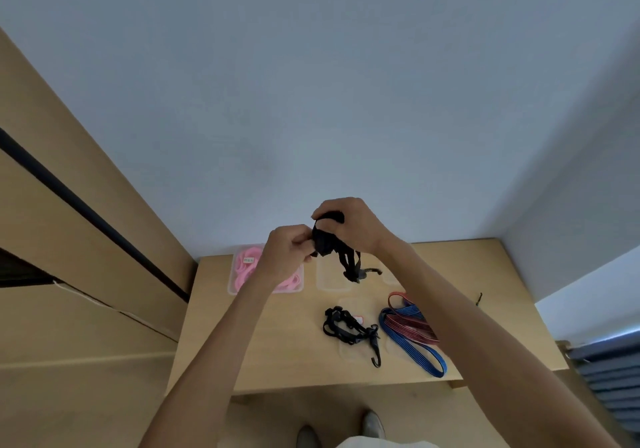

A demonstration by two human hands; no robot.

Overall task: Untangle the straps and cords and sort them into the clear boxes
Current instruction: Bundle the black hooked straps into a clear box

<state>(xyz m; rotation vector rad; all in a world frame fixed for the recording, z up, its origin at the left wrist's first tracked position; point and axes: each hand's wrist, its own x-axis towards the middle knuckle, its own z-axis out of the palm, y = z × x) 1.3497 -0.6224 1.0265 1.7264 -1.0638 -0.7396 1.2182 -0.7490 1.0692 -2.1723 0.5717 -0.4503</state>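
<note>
Nearest, at the bottom edge, two grey shoes on a wooden floor. Above them, a light wooden table. On its near part, a tangle of black straps with a hook, lying over a clear box that is hard to make out. Just right of it, blue and red striped cords, overlapping each other. Farther back, against the wall, a clear box of pink cords at left, and an empty-looking clear box beside it. Raised above those boxes, a bunched black strap, ends dangling down. Left hand pinching its lower left edge; right hand curled round its top. Behind, a pale wall.
</note>
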